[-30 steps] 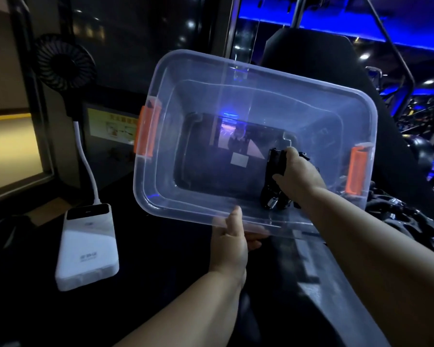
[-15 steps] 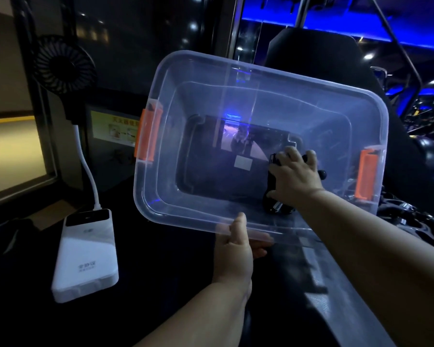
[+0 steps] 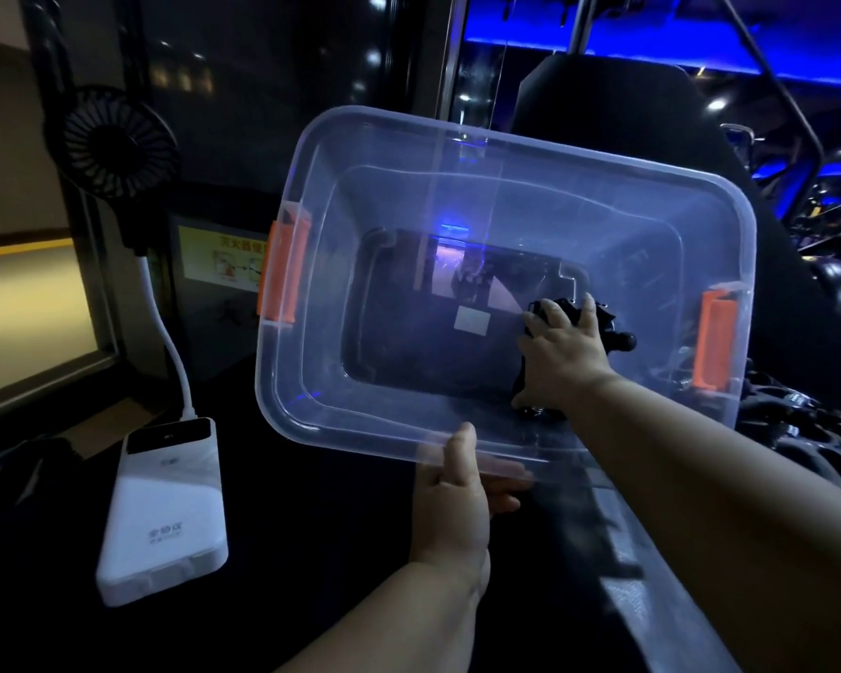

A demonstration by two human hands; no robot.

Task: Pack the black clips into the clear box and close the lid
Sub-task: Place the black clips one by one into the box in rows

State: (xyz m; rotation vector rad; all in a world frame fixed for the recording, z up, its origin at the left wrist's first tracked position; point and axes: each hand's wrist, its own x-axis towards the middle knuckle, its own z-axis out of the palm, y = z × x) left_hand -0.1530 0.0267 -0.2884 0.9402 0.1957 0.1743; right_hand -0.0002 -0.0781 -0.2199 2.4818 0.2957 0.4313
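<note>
Grips the near rim of the clear box (image 3: 506,153) with the left hand (image 3: 452,497), thumb on top and fingers curled beneath, tipping the open mouth up toward the head camera. Reaches in with the right hand (image 3: 562,361), fingers curled over a bunch of black clips (image 3: 615,332) pressed against the box floor at the right end, near an orange latch (image 3: 712,342). Has a loose heap (image 3: 797,429) of seemingly the same clips just beyond that end, outside the box. Shows no lid anywhere. Probably handles light and springy: thin, flexible walls, likely to twist under a one-handed hold, so better taken at the thicker rim or at both short ends. Looks smooth and a little slippery, so calls for a full thumb-over pinch. Judging by appearance, hard plastic clips with metal springs: stiff, knobbly, prone to snagging together and to sliding downhill on the tilted floor; best grabbed as a bunch around the bodies, away from the sprung ends.
</note>
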